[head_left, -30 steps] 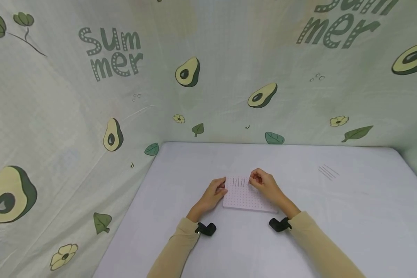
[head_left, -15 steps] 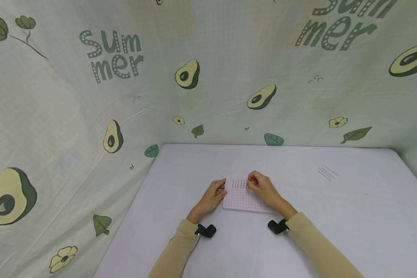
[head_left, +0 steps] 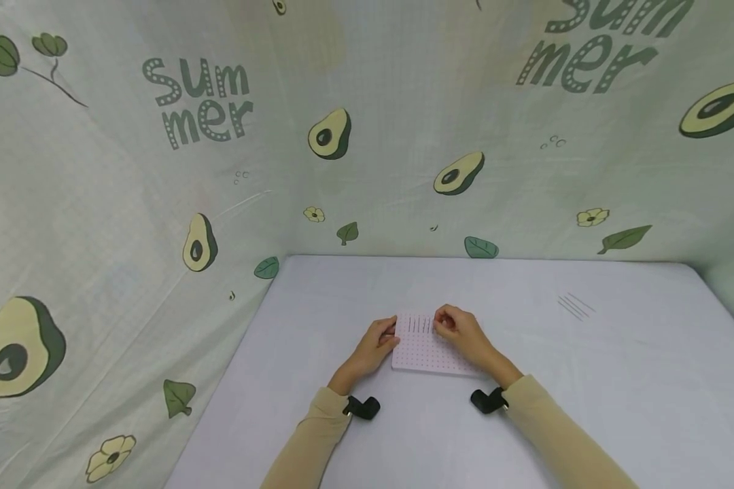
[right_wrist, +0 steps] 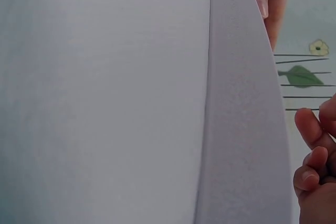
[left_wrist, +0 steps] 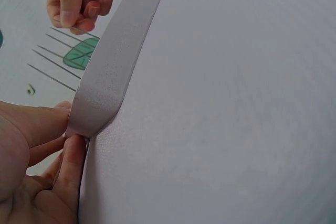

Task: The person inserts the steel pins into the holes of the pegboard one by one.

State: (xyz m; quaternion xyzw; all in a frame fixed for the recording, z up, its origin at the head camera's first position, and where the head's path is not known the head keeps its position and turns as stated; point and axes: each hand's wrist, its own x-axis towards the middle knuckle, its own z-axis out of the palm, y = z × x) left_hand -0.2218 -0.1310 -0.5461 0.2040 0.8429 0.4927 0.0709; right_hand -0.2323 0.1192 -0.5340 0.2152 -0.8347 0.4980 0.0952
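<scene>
A pale pink board dotted with rows of small holes (head_left: 428, 356) lies flat on the table. My left hand (head_left: 370, 350) grips its left edge; the left wrist view shows the thumb and fingers (left_wrist: 71, 169) at the board's corner. Several thin dark sticks (left_wrist: 55, 77) stand upright in a row along the board's far part. Above the board, my right hand (head_left: 465, 336) pinches a thin stick (right_wrist: 299, 109) at the right end of that row, fingers curled. Whether its lower end sits in a hole is hidden behind the board's edge.
Several loose thin sticks (head_left: 576, 305) lie on the white table (head_left: 618, 380) to the right, beyond the right hand. A cloth (head_left: 391, 204) printed with avocados hangs behind and to the left of the table. Black wrist cameras (head_left: 363, 407) sit at both cuffs.
My right hand has shifted slightly left and lower over the board, then nearly stopped. The left hand keeps its grip on the edge. The whole head view has drifted slightly.
</scene>
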